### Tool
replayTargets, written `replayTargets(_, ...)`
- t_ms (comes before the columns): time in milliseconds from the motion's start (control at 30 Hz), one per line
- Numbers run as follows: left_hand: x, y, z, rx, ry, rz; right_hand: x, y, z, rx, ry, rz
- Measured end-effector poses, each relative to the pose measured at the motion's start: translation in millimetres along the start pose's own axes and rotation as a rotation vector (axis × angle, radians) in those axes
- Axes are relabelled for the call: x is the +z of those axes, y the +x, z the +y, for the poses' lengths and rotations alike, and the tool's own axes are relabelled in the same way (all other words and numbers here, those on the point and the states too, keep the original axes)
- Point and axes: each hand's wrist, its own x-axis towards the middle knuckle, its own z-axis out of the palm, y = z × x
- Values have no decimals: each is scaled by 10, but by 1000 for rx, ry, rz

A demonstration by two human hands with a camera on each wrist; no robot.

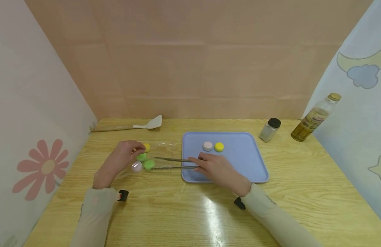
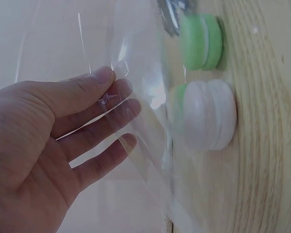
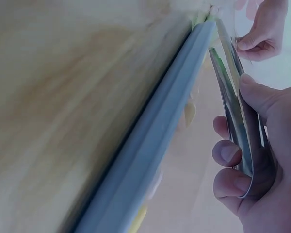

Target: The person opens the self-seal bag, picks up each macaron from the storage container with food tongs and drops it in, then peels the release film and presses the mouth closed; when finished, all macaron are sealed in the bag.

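My left hand (image 1: 123,156) pinches the edge of a clear plastic bag (image 2: 150,87) between thumb and fingers. In and around the bag lie a yellow macaron (image 1: 146,147), two green macarons (image 1: 149,164) and a pale pink macaron (image 1: 137,167); which are inside is hard to tell. My right hand (image 1: 216,169) grips metal tongs (image 3: 237,111), their arms spread and pointing left, with the tips beside the nearer green macaron. On the blue tray (image 1: 242,164), under my right hand, sit a pale pink macaron (image 1: 207,146) and a yellow macaron (image 1: 219,147) side by side.
A spatula (image 1: 147,125) with a wooden handle lies at the back left. Behind the tray's right corner stands a small jar (image 1: 269,130) with a black lid. Further right is an oil bottle (image 1: 314,118). Walls border the wooden table (image 1: 159,212) on the left, back and right.
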Motion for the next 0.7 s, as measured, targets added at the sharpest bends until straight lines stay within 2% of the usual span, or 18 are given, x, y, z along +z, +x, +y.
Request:
replayTargets(233,-4,4,18,-13,-5,-12,-153,-254,92,75,-3,45)
replayTargets(500,9,3,-5,-15,-8,-17,-362,-558,209,162,-16,168)
replayTargets(700,8,13,-6,-4,-12,-17,-515,-821,247,236,-40,174)
